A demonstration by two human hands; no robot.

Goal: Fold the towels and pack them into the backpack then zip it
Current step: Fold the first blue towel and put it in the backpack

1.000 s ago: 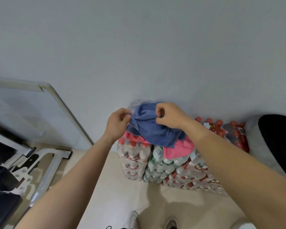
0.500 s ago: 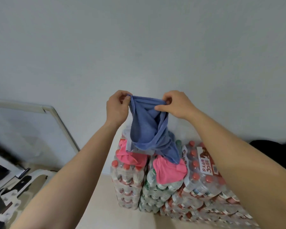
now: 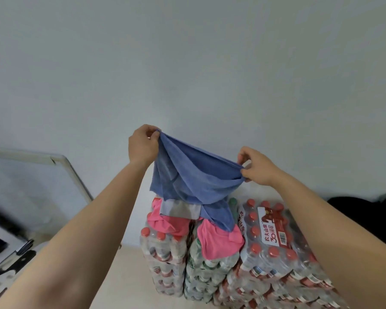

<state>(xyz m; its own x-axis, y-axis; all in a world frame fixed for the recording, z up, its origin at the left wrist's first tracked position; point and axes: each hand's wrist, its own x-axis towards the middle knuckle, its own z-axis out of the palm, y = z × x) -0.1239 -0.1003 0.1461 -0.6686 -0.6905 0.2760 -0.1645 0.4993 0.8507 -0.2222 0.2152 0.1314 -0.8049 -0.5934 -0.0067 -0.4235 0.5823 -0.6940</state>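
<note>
A blue towel (image 3: 192,175) hangs in the air in front of the wall, held by two of its corners. My left hand (image 3: 143,144) pinches the upper left corner and my right hand (image 3: 255,166) pinches the right corner, a little lower. The cloth sags in folds between them, and its lower tip trails down onto the pile below. Under it lie a grey towel (image 3: 178,209) and a pink towel (image 3: 214,243), crumpled on top of stacked bottle packs. A black shape (image 3: 363,210) at the far right edge may be the backpack; I cannot tell.
Shrink-wrapped packs of water bottles (image 3: 265,253) with red caps are stacked against the pale wall (image 3: 187,63). A framed whiteboard (image 3: 31,186) leans at the left. Dark metal equipment (image 3: 7,264) sits at the lower left on the beige floor (image 3: 127,275).
Both hands have lifted the blue towel off the pile and drawn apart, spreading it out. The view has tilted upward.
</note>
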